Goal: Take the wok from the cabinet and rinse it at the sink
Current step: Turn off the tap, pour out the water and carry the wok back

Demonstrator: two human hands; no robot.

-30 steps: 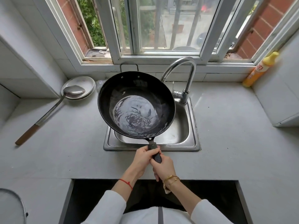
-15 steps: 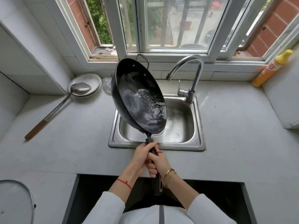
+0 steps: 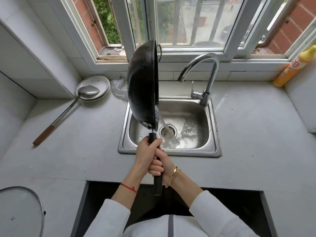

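Note:
The black wok (image 3: 142, 86) stands on edge over the left side of the steel sink (image 3: 212, 134), its dark underside facing left. Water pours from its lower rim into the basin near the drain (image 3: 168, 131). My left hand (image 3: 147, 153) grips the black handle close to the wok. My right hand (image 3: 161, 164) grips the same handle just behind it, partly hidden by the left. The handle's end (image 3: 157, 185) sticks out below both hands. The chrome faucet (image 3: 203, 77) arches at the sink's back right; no water runs from its spout.
A steel ladle (image 3: 68, 112) with a wooden grip rests in a white plate (image 3: 100, 83) on the counter at left. A yellow and orange bottle (image 3: 294, 65) leans at the far right. A glass lid (image 3: 22, 211) sits bottom left. An open cabinet gap (image 3: 102, 194) lies below me.
Both hands have rolled the wok from nearly flat to standing on its edge. The water that lay inside now spills into the sink.

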